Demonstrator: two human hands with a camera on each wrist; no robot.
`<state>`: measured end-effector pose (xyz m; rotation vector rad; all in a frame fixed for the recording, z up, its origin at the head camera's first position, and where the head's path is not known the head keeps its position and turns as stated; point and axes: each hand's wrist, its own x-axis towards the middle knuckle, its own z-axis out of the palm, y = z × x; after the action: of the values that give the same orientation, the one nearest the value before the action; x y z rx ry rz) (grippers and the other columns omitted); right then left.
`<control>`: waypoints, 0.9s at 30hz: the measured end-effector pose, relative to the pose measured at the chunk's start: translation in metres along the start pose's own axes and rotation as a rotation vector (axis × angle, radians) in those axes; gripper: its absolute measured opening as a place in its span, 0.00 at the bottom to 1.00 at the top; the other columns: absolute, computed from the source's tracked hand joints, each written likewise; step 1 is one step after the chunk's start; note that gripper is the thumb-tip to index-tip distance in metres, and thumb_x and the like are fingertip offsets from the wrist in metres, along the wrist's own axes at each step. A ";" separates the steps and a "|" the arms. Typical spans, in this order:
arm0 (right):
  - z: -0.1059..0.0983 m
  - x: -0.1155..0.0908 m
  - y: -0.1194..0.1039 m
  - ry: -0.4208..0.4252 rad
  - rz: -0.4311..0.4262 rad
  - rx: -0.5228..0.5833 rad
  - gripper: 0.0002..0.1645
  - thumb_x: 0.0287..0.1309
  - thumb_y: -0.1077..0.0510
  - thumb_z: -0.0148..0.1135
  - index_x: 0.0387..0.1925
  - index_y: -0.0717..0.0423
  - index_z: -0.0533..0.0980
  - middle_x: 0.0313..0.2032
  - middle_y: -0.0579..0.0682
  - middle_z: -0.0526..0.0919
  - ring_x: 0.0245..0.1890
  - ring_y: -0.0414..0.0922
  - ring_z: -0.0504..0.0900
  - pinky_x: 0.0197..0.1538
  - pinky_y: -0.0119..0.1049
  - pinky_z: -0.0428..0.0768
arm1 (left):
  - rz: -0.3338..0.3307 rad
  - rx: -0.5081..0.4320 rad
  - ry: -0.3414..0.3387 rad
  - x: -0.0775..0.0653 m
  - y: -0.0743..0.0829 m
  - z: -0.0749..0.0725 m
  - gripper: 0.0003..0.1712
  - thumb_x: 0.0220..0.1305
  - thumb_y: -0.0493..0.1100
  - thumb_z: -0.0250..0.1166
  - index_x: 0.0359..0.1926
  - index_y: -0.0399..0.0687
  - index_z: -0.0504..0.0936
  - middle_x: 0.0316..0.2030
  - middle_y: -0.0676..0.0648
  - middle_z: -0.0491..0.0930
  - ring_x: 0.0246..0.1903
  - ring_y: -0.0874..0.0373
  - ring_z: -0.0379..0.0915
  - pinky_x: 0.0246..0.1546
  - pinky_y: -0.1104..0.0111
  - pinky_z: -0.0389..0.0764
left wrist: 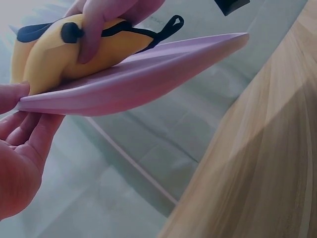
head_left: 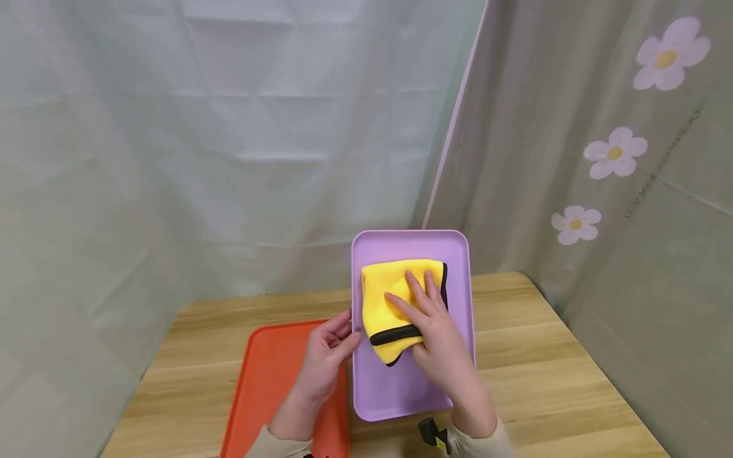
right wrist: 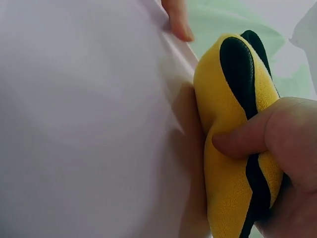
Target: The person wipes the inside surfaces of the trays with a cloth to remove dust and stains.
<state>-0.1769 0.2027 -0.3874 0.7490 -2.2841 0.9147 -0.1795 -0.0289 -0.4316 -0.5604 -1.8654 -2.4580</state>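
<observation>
A folded yellow towel with black trim lies on a light purple tray. My left hand pinches the tray's left rim, thumb above and fingers below, as the left wrist view shows. In that view the tray is held up off the table. My right hand grips the towel, its thumb pressed into one side and its other fingers spread over the top. A black hanging loop sticks out from one corner of the towel.
An orange-red tray rests on the wooden table, left of the purple one and partly under my left forearm. Pale curtains surround the table at the back and sides, with flower prints on the right one.
</observation>
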 end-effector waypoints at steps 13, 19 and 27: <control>0.006 0.001 -0.008 -0.030 -0.055 -0.002 0.56 0.38 0.86 0.57 0.69 0.44 0.82 0.81 0.55 0.62 0.83 0.64 0.48 0.77 0.69 0.56 | 0.045 0.003 -0.020 0.001 0.005 -0.002 0.29 0.74 0.27 0.63 0.72 0.22 0.70 0.50 0.48 0.90 0.44 0.60 0.88 0.40 0.72 0.86; 0.002 0.001 -0.005 -0.034 -0.037 0.010 0.57 0.37 0.86 0.57 0.69 0.44 0.82 0.81 0.55 0.62 0.83 0.65 0.48 0.77 0.70 0.56 | 0.032 -0.005 0.004 0.001 0.007 -0.002 0.31 0.72 0.25 0.62 0.73 0.19 0.66 0.51 0.49 0.90 0.47 0.59 0.88 0.45 0.69 0.88; -0.007 0.000 0.002 -0.051 0.018 0.016 0.56 0.39 0.85 0.55 0.69 0.44 0.81 0.81 0.54 0.62 0.84 0.61 0.46 0.80 0.66 0.52 | 0.026 -0.046 0.035 0.001 0.007 0.000 0.31 0.72 0.23 0.61 0.73 0.17 0.65 0.49 0.50 0.90 0.46 0.59 0.89 0.45 0.64 0.89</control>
<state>-0.1766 0.2090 -0.3839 0.7684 -2.3334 0.9333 -0.1789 -0.0312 -0.4245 -0.5362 -1.7814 -2.4836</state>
